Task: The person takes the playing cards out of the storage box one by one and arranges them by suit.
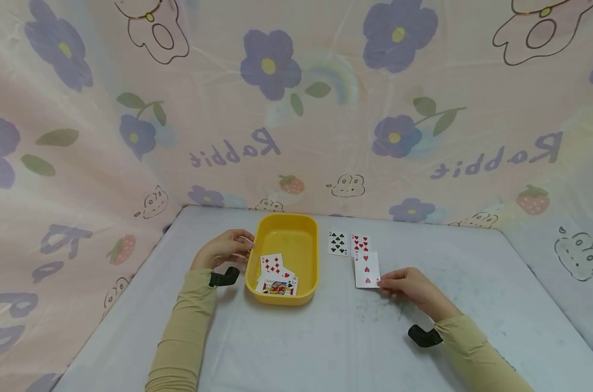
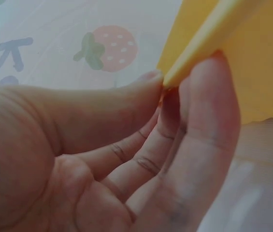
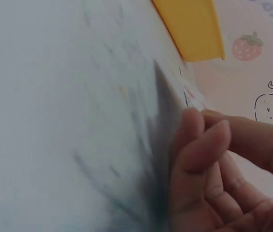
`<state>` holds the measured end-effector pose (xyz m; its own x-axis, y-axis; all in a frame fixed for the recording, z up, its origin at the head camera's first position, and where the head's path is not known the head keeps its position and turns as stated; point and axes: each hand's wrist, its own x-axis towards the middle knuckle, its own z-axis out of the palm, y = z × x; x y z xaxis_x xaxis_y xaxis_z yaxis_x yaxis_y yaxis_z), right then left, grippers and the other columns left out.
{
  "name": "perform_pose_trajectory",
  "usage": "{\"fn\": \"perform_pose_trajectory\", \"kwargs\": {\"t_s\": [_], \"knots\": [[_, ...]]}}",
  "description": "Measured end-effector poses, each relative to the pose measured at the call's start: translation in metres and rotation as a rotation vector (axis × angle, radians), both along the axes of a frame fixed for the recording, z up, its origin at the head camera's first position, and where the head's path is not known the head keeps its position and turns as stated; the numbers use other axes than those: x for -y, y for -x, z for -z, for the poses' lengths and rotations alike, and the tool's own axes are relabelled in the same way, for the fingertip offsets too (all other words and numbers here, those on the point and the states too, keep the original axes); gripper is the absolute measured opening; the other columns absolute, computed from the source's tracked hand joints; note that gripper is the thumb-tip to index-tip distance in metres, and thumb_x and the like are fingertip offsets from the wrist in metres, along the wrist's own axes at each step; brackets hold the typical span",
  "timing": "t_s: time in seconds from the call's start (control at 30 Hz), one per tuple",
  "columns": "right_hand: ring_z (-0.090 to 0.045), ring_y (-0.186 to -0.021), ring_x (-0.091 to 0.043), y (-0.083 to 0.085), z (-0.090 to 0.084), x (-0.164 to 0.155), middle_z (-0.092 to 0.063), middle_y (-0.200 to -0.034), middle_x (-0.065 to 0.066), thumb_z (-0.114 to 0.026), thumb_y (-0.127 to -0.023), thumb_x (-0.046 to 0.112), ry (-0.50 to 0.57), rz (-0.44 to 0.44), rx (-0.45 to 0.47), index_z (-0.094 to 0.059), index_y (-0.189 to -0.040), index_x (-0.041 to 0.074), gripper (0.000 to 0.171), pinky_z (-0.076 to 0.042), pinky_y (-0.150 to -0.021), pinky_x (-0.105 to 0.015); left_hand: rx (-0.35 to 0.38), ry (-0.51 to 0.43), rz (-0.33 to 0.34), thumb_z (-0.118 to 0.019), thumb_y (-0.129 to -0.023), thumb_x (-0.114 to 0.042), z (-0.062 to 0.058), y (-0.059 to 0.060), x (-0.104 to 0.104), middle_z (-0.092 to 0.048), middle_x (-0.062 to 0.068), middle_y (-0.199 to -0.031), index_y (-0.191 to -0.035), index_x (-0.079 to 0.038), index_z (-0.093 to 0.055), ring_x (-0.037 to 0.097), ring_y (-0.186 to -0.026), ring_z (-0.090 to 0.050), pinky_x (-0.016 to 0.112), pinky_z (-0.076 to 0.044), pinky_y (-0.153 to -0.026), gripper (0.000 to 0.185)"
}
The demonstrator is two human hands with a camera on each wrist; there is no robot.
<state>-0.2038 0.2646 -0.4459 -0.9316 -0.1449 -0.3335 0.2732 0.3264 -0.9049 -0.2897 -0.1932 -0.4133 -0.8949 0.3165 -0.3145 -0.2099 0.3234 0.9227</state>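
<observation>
My left hand [image 1: 226, 249] pinches the left rim of a yellow tray [image 1: 316, 256]; in the left wrist view the thumb and forefinger meet on that rim [image 2: 194, 58]. Several playing cards lie in the tray's near end, a diamonds card [image 1: 270, 263] and a face card [image 1: 276, 287] among them. To the right of the tray, my right hand [image 1: 408, 287] pinches the near right corner of a hearts playing card [image 1: 366, 270] between thumb and fingers. Its far end overlaps another hearts card [image 1: 360, 240]. Beside that one lies a clubs card [image 1: 337, 243].
A white cloth [image 1: 325, 348] covers the table, with dark smudges [image 1: 384, 310] near the right hand. Patterned fabric [image 1: 316, 120] rises behind the table and along both sides. Each wrist wears a black camera, such as the one on the right [image 1: 425, 336].
</observation>
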Motion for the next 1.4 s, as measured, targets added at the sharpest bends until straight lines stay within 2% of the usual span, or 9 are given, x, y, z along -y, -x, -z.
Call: {"fn": "perform_pose_trajectory", "kwargs": {"t_s": [0.2, 0.6, 1.03, 1.27, 1.4], "knots": [[-0.066, -0.072, -0.013, -0.003, 0.001, 0.001, -0.070, -0.085, -0.012, -0.067, -0.089, 0.010, 0.076, -0.034, 0.029, -0.063, -0.105, -0.013, 0.029, -0.054, -0.063, -0.024, -0.005, -0.020, 0.012, -0.058, -0.095, -0.006, 0.001, 0.000, 0.000, -0.058, 0.017, -0.097, -0.125, 0.009, -0.045, 0.020, -0.077, -0.060, 0.033, -0.057, -0.071, 0.035], [-0.068, -0.071, -0.016, 0.000, 0.004, 0.004, -0.070, -0.082, -0.013, -0.066, -0.089, 0.005, 0.072, -0.030, 0.087, -0.064, -0.102, -0.013, 0.022, -0.056, -0.064, -0.026, 0.019, -0.005, -0.016, -0.058, -0.095, -0.006, 0.001, 0.002, -0.002, -0.058, 0.015, -0.097, -0.124, 0.006, -0.047, 0.021, -0.078, -0.061, 0.033, -0.057, -0.072, 0.033], [-0.068, -0.067, -0.016, -0.001, 0.002, 0.008, -0.069, -0.078, -0.013, -0.065, -0.089, 0.002, 0.073, -0.001, 0.111, -0.061, -0.103, -0.015, 0.023, -0.057, -0.064, -0.028, 0.014, 0.003, -0.015, -0.058, -0.095, -0.006, 0.001, 0.002, -0.001, -0.057, 0.016, -0.098, -0.126, 0.007, -0.045, 0.021, -0.079, -0.060, 0.033, -0.057, -0.072, 0.036], [-0.067, -0.066, -0.016, -0.002, 0.001, 0.010, -0.069, -0.077, -0.013, -0.065, -0.088, 0.002, 0.036, 0.040, 0.115, -0.063, -0.098, -0.012, 0.017, -0.057, -0.063, -0.029, 0.011, -0.009, -0.006, -0.058, -0.095, -0.007, 0.001, 0.001, 0.000, -0.058, 0.018, -0.099, -0.125, 0.007, -0.046, 0.022, -0.078, -0.061, 0.033, -0.057, -0.072, 0.034], [-0.066, -0.065, -0.015, -0.004, -0.002, 0.009, -0.068, -0.076, -0.012, -0.065, -0.089, 0.003, -0.017, 0.022, 0.089, -0.063, -0.098, -0.011, 0.017, -0.057, -0.062, -0.029, 0.006, -0.010, -0.001, -0.058, -0.095, -0.007, 0.000, 0.001, -0.001, -0.058, 0.021, -0.101, -0.124, 0.007, -0.046, 0.022, -0.079, -0.061, 0.033, -0.057, -0.072, 0.034]]}}
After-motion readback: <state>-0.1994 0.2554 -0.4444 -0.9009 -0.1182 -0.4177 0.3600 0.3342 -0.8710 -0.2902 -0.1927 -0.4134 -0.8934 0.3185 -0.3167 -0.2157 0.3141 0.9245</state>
